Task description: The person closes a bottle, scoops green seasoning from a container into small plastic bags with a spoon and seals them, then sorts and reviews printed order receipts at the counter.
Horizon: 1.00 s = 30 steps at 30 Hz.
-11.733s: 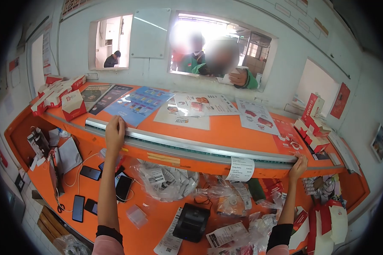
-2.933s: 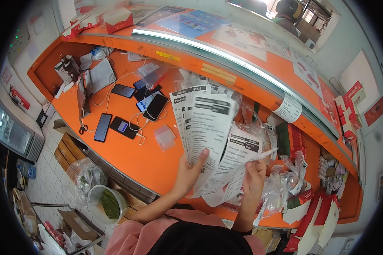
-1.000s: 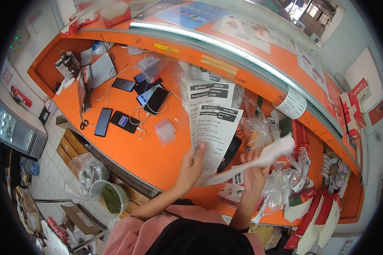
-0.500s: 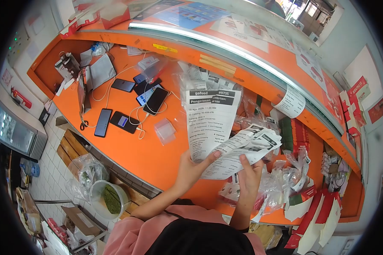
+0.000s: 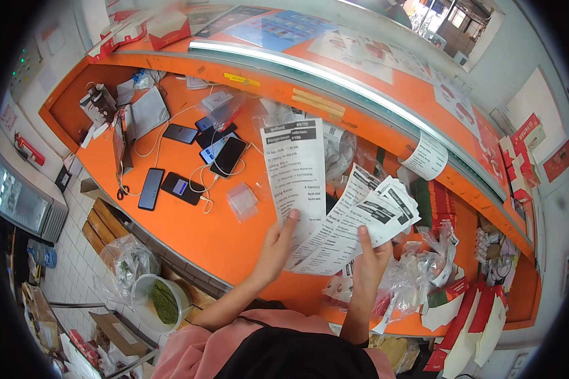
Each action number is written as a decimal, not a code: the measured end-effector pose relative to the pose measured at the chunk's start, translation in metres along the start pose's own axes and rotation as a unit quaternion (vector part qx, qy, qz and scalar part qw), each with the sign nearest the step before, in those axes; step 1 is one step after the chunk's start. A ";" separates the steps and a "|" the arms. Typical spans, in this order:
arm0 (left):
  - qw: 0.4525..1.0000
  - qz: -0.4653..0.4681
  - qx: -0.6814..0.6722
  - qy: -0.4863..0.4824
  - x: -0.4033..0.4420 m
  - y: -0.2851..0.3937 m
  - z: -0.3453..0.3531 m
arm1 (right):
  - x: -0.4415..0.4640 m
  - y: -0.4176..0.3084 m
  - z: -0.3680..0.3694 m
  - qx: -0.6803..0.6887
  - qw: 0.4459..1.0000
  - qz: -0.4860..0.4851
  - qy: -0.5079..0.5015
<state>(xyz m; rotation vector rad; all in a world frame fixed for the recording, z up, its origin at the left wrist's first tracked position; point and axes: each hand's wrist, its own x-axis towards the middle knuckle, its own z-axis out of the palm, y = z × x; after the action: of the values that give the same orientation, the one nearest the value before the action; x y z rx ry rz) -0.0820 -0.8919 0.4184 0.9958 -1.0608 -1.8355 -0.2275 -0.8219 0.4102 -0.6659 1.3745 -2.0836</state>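
My left hand [image 5: 277, 249] grips a long white printed receipt [image 5: 295, 170] by its lower part, thumb on top. The paper stands upright and its header reads "gofood". In my right hand [image 5: 369, 262] is a fan of several printed receipts [image 5: 376, 211], pinched under the thumb and spread up and to the right. The lower ends of both lots of paper overlap between my hands, above the orange counter [image 5: 196, 237]. Beneath and beside the right hand lie clear plastic bags [image 5: 411, 271] with slips in them.
Several phones [image 5: 151, 188] with white cables lie on the counter's left, near scissors [image 5: 122, 191] and a small clear packet [image 5: 242, 202]. An upper shelf edge [image 5: 360, 95] crosses behind the papers. Red and white boxes [image 5: 467, 328] stand at right. A bucket [image 5: 161, 303] sits low at left.
The receipts have gone from one overlapping bunch into two parts: a single upright sheet at the left hand and a fan at the right. The fan is spread wider than half a second ago.
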 end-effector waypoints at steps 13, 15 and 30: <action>0.983 -0.088 -0.078 -0.139 0.014 -0.002 -0.012 | 0.000 0.001 -0.002 -0.037 0.999 -0.024 0.025; 0.979 -0.094 -0.092 -0.155 0.014 -0.002 -0.012 | 0.000 0.001 -0.001 -0.036 0.999 -0.024 0.025; 0.958 0.002 0.119 -0.261 0.002 -0.066 -0.005 | -0.021 0.033 -0.010 -0.212 0.967 0.001 -0.139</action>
<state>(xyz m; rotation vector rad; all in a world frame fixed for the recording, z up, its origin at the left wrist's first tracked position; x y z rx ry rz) -0.0940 -0.8721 0.3562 0.6423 -1.6284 -2.0569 -0.2136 -0.8119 0.3740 -1.0833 1.6606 -1.6232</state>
